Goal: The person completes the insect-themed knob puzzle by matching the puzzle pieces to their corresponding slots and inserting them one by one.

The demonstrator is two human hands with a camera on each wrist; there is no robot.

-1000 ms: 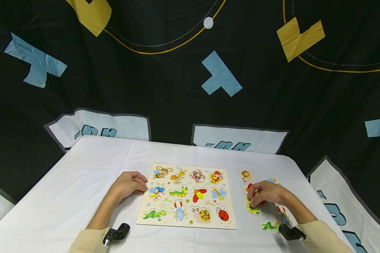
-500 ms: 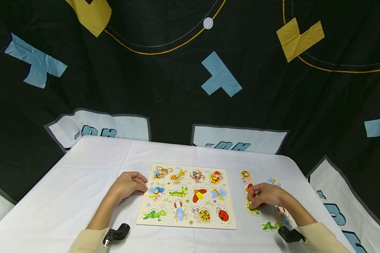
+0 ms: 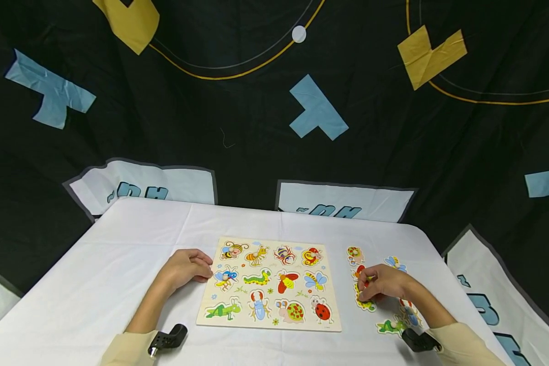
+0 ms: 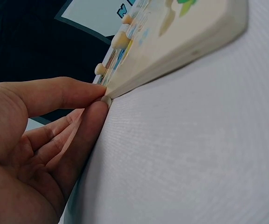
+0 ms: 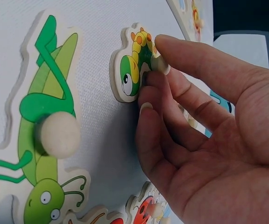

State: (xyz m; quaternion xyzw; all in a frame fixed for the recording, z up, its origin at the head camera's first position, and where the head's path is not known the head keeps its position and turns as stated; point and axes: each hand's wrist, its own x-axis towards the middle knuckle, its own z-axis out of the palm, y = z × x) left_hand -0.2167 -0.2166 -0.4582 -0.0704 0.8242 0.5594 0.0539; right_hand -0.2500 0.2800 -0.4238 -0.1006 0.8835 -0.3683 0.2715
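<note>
My left hand [image 3: 189, 269] is at the left edge of the wooden insect puzzle board [image 3: 274, 326]. In the left wrist view, its thumb and a finger meet on the edge of the board [image 4: 171, 70], pinching it. To the right of the board, my right hand [image 3: 386, 282] holds the caterpillar puzzle piece [image 3: 366, 306]. The right wrist view shows thumb and fingers on the round knob of this caterpillar piece [image 5: 129, 74], its green head facing down. A grasshopper piece [image 5: 45, 140] with a wooden knob lies close by on the white cloth.
Other loose pieces lie around the right hand: a snail [image 3: 355, 254], a dragonfly [image 3: 395, 263], a stag beetle [image 3: 410, 312] and the grasshopper [image 3: 390, 327]. Some are partly hidden by the hand and wrist camera. Knobs [image 4: 120, 40] stand up from the board's far part.
The right hand has shifted slightly and its fingers have come together at the caterpillar piece. The left hand and board have stayed in place.
</note>
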